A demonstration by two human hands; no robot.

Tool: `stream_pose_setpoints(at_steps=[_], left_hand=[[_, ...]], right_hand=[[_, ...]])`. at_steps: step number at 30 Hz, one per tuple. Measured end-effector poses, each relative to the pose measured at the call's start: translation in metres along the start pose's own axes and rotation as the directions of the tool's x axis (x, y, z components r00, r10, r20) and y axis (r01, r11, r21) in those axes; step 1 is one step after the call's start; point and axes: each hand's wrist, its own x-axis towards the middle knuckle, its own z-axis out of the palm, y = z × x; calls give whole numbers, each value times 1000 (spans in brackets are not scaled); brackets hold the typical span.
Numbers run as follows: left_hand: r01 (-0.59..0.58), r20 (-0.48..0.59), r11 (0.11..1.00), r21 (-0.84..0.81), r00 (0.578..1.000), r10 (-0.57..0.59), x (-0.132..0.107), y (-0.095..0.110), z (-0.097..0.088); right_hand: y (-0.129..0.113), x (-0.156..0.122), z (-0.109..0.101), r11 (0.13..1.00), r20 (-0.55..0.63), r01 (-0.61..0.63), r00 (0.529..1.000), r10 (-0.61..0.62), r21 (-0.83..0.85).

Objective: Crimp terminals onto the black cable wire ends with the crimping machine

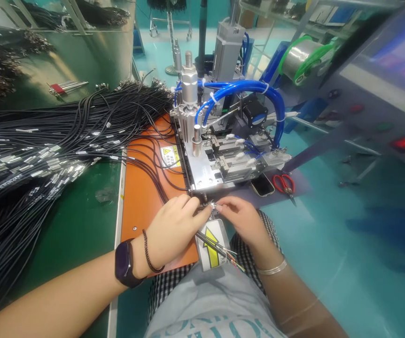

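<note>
The left hand (172, 230) and right hand (239, 218) are pinching a black cable (207, 240) in front of the pneumatic fixture (220, 162), fingers clamped. They are steadying its metal end (214, 205).

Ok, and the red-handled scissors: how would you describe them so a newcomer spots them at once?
Find the metal machine with blue air hoses in front of the person. Along its near edge, to the right, lies a phone. The scissors sit right beside that phone, set apart by their bright red loop handles and their tips pointing back toward the person.

Thin black cable (207, 240) slanting across yellow-arrow label (220, 232), stripped end fanning into coloured cores (237, 263) (tiny, blurred).
</note>
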Motion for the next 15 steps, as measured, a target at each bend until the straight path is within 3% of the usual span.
stream_pose_setpoints(at_steps=[7, 15], left_hand=[[5, -8, 1000, -3, 1000, -5, 0, 1, 0], [0, 47, 1000, -30, 999, 1, 3, -1, 0]], right_hand=[[-2, 1, 5, 999, -73, 14, 997, -10, 47], [0, 2, 10, 909, 51, -195, 980, 190, 370]])
